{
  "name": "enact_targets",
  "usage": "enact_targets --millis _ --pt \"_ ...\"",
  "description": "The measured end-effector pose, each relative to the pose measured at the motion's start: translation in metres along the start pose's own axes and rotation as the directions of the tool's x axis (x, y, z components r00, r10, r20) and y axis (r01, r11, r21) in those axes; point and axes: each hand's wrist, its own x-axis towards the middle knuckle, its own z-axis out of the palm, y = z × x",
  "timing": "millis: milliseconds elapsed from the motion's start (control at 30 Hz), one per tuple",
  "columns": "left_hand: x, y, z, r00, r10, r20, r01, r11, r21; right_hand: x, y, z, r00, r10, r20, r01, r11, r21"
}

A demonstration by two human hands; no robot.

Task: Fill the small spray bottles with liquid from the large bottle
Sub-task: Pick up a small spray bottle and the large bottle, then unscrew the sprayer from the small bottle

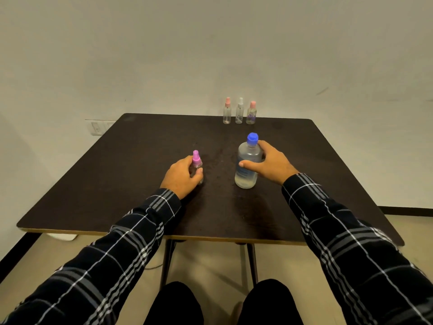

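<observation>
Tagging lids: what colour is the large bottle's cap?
Blue cap on the large bottle, head view.

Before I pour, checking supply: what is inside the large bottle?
Pale liquid shows near the base of the large bottle. The right hand covers part of its side, so the level cannot be told.

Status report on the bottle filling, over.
Left hand grips pink-capped spray bottle, right hand grips large bottle, both upright on table. Blue cap on. Three more spray bottles at far edge, nothing in the way.
</observation>
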Motion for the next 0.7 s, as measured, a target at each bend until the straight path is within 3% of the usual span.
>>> enact_targets --millis 100,167,233,267,300,367,400,467,567,700 --pt "-0.005 0.004 -0.002 1.000 -0.011 -0.005 0.011 1.000 -0.006 -0.009 -0.001 0.003 0.999 0.052 -0.004 -0.051 0.998 0.024" --pt "-0.006 0.006 -0.004 1.000 -0.021 -0.004 0.021 1.000 -0.020 -0.029 -0.011 0.009 0.965 0.033 -0.261 -0.022 0.999 0.045" --pt "-0.006 0.006 -0.005 0.999 -0.049 -0.001 0.049 0.997 -0.060 -0.052 -0.027 0.022 0.770 -0.170 -0.615 0.178 0.983 -0.049" --pt "-0.005 0.005 -0.005 0.998 -0.066 0.002 0.066 0.994 -0.087 -0.060 -0.037 0.030 0.687 -0.282 -0.670 0.292 0.951 -0.102" --pt "-0.005 0.004 -0.005 0.997 -0.083 0.011 0.084 0.990 -0.111 -0.062 -0.044 0.039 0.683 -0.359 -0.636 0.377 0.919 -0.114" --pt "-0.003 0.003 -0.007 0.993 -0.111 0.031 0.115 0.981 -0.155 -0.054 -0.054 0.062 0.829 -0.384 -0.406 0.403 0.914 -0.040" --pt "-0.003 0.002 -0.008 0.993 -0.118 0.031 0.121 0.977 -0.176 -0.046 -0.056 0.074 0.901 -0.321 -0.290 0.341 0.940 0.020" --pt "-0.005 0.001 -0.008 0.993 -0.120 0.012 0.120 0.971 -0.207 -0.027 -0.055 0.094 0.976 -0.142 -0.165 0.173 0.967 0.188" --pt "-0.006 0.000 -0.006 0.992 -0.128 -0.017 0.120 0.962 -0.245 -0.005 -0.056 0.111 0.995 0.030 -0.095 0.006 0.935 0.353" --pt "-0.007 -0.002 -0.006 0.991 -0.134 -0.018 0.124 0.955 -0.269 0.011 -0.070 0.119 0.995 0.029 -0.091 0.002 0.944 0.329"
